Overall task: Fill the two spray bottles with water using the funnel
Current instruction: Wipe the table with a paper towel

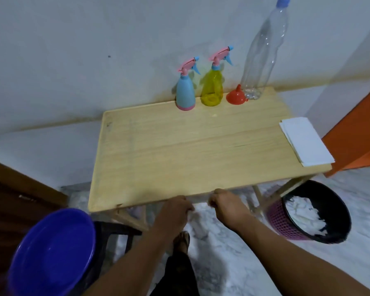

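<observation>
Both hands sit at the near edge of the wooden table (201,150): the left hand (175,212) and the right hand (226,207) are close together with fingers curled at or under the rim, but motion blur keeps me from telling whether either actually grips the edge.

Nearest on the left is 1 blue basin (53,255), resting on a dark stool (118,231). To the right, on the marble floor, stands 1 purple bin (308,212) with a black liner and white scraps inside. On the table's right edge lies 1 stack of white napkins (305,141).

At the far edge, against the wall, 4 items stand in a row: 1 blue spray bottle (185,92), 1 yellow spray bottle (212,87), both with pink trigger heads screwed on, 1 red funnel (236,96) set mouth-down, and 1 tall clear plastic bottle (263,52) with a blue cap, touching the funnel's right side.
</observation>
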